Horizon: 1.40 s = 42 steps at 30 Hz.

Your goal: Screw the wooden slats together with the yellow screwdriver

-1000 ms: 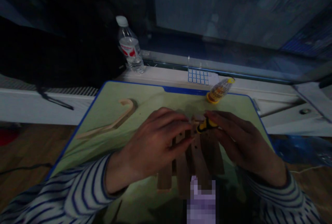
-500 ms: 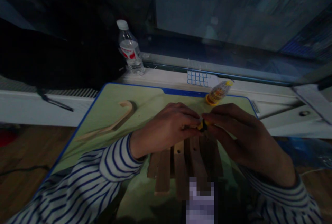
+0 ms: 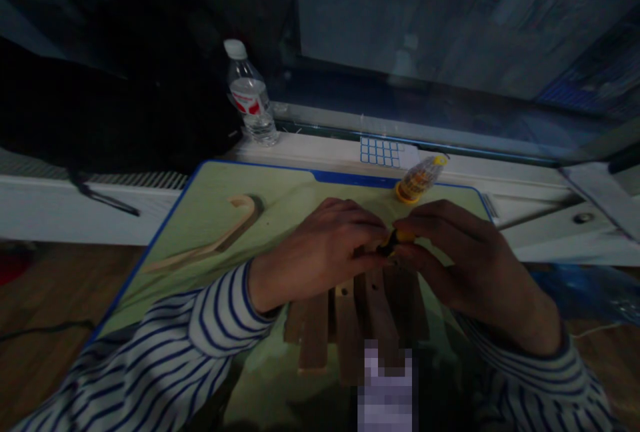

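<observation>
My right hand [image 3: 473,265] pinches the yellow end of a small yellow-and-black piece [image 3: 404,237] between thumb and fingers. At its dark end, the fingertips of my left hand [image 3: 325,245] are closed; its exact kind is too small and dim to tell. Both hands are held over a wooden assembly of parallel slats [image 3: 314,332]. Two of the slats show a small dark hole near my left hand. The far part of the assembly is hidden beneath my hands.
A curved wooden hook-shaped strip [image 3: 233,235] lies on the left of the blue-edged table [image 3: 280,185]. A small bottle with a yellow cap and base [image 3: 419,180] stands at the far edge. On the windowsill are a water bottle [image 3: 253,102] and a sticker sheet [image 3: 380,151].
My right hand has shifted slightly, and more of the yellow end shows between its fingers. My left hand has stayed almost in place. The slats have not moved.
</observation>
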Each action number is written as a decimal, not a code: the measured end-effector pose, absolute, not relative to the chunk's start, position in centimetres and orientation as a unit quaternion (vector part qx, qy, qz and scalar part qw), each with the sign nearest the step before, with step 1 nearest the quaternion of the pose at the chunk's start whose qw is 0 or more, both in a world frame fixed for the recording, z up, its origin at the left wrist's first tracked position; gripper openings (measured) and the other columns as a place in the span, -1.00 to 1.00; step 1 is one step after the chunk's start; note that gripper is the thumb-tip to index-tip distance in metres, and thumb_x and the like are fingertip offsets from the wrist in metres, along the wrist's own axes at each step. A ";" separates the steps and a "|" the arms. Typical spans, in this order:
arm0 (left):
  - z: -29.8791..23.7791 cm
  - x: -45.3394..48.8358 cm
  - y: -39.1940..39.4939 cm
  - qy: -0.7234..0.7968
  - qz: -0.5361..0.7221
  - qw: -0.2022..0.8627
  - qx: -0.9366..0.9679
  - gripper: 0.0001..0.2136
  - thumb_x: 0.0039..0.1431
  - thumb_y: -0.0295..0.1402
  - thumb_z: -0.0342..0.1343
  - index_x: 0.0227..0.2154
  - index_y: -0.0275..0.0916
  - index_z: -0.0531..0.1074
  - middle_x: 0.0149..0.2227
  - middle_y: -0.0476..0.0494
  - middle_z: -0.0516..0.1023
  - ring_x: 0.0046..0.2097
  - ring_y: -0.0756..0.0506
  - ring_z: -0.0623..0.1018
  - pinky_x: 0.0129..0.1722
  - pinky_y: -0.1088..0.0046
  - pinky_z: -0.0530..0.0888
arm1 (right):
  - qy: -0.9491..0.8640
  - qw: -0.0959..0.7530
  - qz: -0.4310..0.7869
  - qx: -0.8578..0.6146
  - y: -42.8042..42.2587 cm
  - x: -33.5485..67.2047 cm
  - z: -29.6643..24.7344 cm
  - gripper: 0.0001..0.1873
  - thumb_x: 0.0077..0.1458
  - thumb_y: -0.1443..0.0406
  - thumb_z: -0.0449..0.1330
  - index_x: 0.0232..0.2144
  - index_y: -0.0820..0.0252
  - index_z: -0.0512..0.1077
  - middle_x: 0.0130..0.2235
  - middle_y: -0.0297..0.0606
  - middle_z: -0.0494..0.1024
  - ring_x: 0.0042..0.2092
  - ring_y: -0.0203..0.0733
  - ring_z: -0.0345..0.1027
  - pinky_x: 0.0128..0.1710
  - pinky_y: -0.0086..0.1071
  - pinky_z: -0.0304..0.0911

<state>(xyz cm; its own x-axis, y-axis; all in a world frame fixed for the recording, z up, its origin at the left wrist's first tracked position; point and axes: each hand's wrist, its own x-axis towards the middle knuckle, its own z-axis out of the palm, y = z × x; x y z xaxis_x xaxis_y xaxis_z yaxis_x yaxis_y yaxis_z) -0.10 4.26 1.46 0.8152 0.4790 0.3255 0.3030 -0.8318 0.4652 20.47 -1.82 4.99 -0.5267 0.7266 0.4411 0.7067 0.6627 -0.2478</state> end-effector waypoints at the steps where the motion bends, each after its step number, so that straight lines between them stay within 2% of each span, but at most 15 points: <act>1: 1.5 -0.1 4.3 0.215 0.229 0.195 0.929 -0.80 0.22 -0.26 0.15 -0.16 -0.23 0.49 -0.12 -0.07 0.56 -0.05 -0.12 0.48 -0.01 0.25 0.32 | -0.873 0.260 0.027 -0.413 -1.8 20.5 5.0 -0.82 0.15 0.38 0.18 -0.16 0.27 0.40 -0.21 -0.16 0.48 -0.16 -0.21 0.38 -0.19 -0.32 0.38; 5: 1.4 0.1 4.3 0.216 0.259 0.195 0.921 -0.85 0.20 -0.27 0.17 -0.27 -0.23 0.52 -0.18 -0.06 0.57 -0.10 -0.11 0.49 -0.07 0.29 0.33 | -0.870 0.254 0.051 -0.419 -1.9 20.5 5.0 -0.78 0.17 0.36 0.17 -0.11 0.29 0.40 -0.18 -0.16 0.50 -0.13 -0.23 0.39 -0.16 -0.35 0.38; 10: 1.0 0.2 4.4 0.215 0.259 0.196 0.921 -0.84 0.20 -0.25 0.15 -0.25 -0.19 0.53 -0.19 -0.05 0.57 -0.10 -0.12 0.48 -0.06 0.27 0.32 | -0.881 0.257 0.044 -0.394 -1.9 20.4 5.1 -0.59 0.17 0.41 0.16 0.08 0.30 0.31 -0.01 -0.11 0.50 0.00 -0.22 0.35 0.00 -0.32 0.33; 18: 0.7 0.2 4.6 0.200 0.249 0.217 0.923 -0.83 0.27 -0.27 0.07 -0.17 -0.15 0.51 -0.13 -0.01 0.54 -0.06 -0.09 0.44 -0.01 0.30 0.29 | -0.884 0.256 0.021 -0.390 -1.9 20.3 5.2 -0.73 0.16 0.39 0.18 -0.07 0.35 0.43 -0.17 -0.14 0.58 -0.17 -0.20 0.40 -0.18 -0.28 0.38; 26: 1.1 -0.1 4.6 0.185 0.225 0.221 0.931 -0.82 0.32 -0.31 0.00 -0.15 -0.11 0.50 -0.08 -0.03 0.51 -0.02 -0.09 0.43 0.01 0.28 0.28 | -0.885 0.237 -0.023 -0.400 -1.9 20.2 5.3 -0.73 0.15 0.33 0.21 -0.09 0.30 0.43 -0.23 -0.17 0.59 -0.23 -0.15 0.40 -0.25 -0.23 0.36; 30: 1.2 0.0 4.3 0.204 0.241 0.199 0.928 -0.81 0.28 -0.23 0.06 -0.20 -0.18 0.51 -0.16 -0.05 0.54 -0.08 -0.10 0.45 -0.03 0.27 0.31 | -0.884 0.228 -0.039 -0.406 -1.9 20.0 5.3 -0.75 0.16 0.32 0.20 -0.10 0.28 0.43 -0.23 -0.17 0.58 -0.24 -0.13 0.39 -0.25 -0.22 0.35; 34: 1.1 0.2 4.2 0.220 0.279 0.186 0.916 -0.79 0.19 -0.19 0.16 -0.33 -0.25 0.52 -0.28 -0.06 0.56 -0.17 -0.11 0.47 -0.10 0.29 0.32 | -0.884 0.228 -0.038 -0.407 -1.9 19.9 5.2 -0.76 0.15 0.30 0.21 -0.12 0.29 0.44 -0.24 -0.17 0.58 -0.24 -0.13 0.39 -0.25 -0.21 0.35; 38: 1.0 0.2 4.2 0.224 0.280 0.192 0.914 -0.82 0.19 -0.22 0.17 -0.35 -0.24 0.53 -0.25 -0.06 0.57 -0.16 -0.11 0.48 -0.09 0.29 0.31 | -0.882 0.227 -0.039 -0.411 -2.1 20.2 5.3 -0.62 0.15 0.31 0.21 0.01 0.33 0.38 -0.11 -0.11 0.57 -0.12 -0.11 0.39 -0.12 -0.20 0.35; 42: 1.1 0.2 4.3 0.223 0.265 0.196 0.917 -0.83 0.17 -0.22 0.18 -0.30 -0.20 0.54 -0.23 -0.04 0.57 -0.14 -0.11 0.47 -0.07 0.29 0.31 | -0.886 0.242 0.003 -0.395 -2.4 20.5 5.4 -0.56 0.14 0.42 0.18 0.09 0.32 0.32 0.02 -0.12 0.52 0.01 -0.15 0.35 0.01 -0.23 0.31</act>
